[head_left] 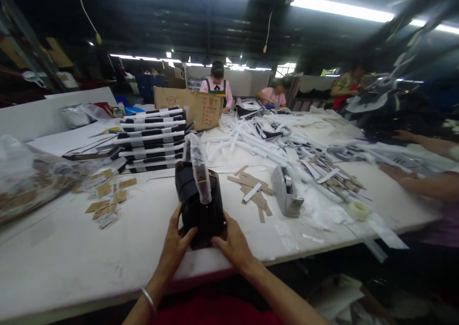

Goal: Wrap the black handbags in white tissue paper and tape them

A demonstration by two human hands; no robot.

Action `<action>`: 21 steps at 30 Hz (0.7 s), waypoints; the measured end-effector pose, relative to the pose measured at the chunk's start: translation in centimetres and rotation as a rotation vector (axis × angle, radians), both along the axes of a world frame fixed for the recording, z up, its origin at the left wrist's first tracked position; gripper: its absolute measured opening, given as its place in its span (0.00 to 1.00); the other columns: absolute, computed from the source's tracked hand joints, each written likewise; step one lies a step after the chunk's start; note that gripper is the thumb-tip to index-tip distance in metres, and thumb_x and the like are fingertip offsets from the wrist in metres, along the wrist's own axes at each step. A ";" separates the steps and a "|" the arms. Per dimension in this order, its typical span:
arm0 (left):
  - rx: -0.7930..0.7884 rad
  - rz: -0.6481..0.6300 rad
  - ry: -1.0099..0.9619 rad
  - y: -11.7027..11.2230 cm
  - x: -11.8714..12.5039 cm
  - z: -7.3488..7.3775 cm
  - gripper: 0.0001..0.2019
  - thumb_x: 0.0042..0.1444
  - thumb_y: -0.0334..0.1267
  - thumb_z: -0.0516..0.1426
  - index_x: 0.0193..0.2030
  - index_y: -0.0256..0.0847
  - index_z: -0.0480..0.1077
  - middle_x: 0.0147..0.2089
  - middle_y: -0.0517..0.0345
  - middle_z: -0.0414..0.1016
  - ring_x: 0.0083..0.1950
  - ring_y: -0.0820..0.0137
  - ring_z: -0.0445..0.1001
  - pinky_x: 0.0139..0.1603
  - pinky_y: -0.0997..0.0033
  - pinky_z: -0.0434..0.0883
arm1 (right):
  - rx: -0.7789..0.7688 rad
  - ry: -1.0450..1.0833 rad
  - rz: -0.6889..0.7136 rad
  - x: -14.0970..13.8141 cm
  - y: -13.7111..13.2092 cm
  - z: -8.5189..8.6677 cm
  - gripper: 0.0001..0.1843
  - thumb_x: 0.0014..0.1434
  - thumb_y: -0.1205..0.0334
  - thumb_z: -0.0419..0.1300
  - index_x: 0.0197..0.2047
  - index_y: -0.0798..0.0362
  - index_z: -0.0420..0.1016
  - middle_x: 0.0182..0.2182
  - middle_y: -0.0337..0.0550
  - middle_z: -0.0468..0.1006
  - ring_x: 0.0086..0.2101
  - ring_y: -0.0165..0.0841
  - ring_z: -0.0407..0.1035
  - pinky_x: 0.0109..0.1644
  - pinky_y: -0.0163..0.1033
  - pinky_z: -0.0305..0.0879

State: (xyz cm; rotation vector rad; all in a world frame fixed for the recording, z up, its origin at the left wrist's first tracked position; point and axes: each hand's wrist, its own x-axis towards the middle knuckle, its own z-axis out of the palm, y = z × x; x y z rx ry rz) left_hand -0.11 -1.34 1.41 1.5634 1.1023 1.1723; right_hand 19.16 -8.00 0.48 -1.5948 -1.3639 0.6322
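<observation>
A black bag (190, 193) stands at the front edge of the white table (143, 253), its handle (197, 165) wrapped in clear plastic and pointing up. My left hand (175, 239) grips its lower left side, with the thumb on the near face. On the lower right side my right hand (233, 241) holds it in the same way. The fingers behind the bag are partly hidden. To its left lie small brown tags in clear bags (103, 189). Brown card strips (253, 189) lie to its right, beside a grey tape dispenser (287, 191).
Behind the bag rises a stack of black wrapped bundles (154, 136), with a cardboard box (201, 106) farther back. White strips (247, 138) cover the middle. A tape roll (358, 211) lies at right, near a co-worker's arms (426, 179). Other people sit across the table.
</observation>
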 end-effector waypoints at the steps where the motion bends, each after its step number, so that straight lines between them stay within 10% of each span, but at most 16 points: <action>1: -0.011 -0.001 0.009 0.2 -0.2 0.0 0.39 0.56 0.48 0.61 0.71 0.52 0.49 0.73 0.52 0.50 0.67 0.54 0.64 0.64 0.51 0.68 | 0.007 -0.012 0.023 0.3 0.0 -0.1 0.45 0.47 0.67 0.65 0.68 0.51 0.59 0.57 0.50 0.72 0.57 0.46 0.65 0.64 0.52 0.60; 10: -0.007 -0.015 0.236 3.8 -0.8 -0.4 0.37 0.58 0.54 0.56 0.72 0.49 0.50 0.70 0.49 0.57 0.64 0.51 0.67 0.65 0.42 0.65 | 0.022 -0.131 0.220 5.2 -3.9 0.9 0.10 0.62 0.63 0.58 0.41 0.49 0.81 0.38 0.43 0.82 0.41 0.37 0.74 0.49 0.39 0.68; 17: 0.325 0.351 0.330 1.3 -1.1 -0.6 0.42 0.50 0.62 0.60 0.66 0.38 0.59 0.64 0.41 0.64 0.62 0.45 0.66 0.65 0.37 0.64 | -0.059 -0.252 -0.292 13.5 -9.2 2.5 0.13 0.64 0.53 0.57 0.32 0.49 0.77 0.31 0.43 0.80 0.34 0.38 0.73 0.41 0.40 0.64; 21: 0.461 0.247 0.398 -1.2 -1.4 -2.8 0.27 0.54 0.58 0.59 0.55 0.42 0.69 0.50 0.46 0.74 0.53 0.48 0.73 0.62 0.39 0.67 | -0.086 -0.337 -0.651 21.1 -11.3 3.7 0.17 0.62 0.46 0.57 0.32 0.50 0.75 0.31 0.45 0.79 0.33 0.40 0.72 0.40 0.42 0.63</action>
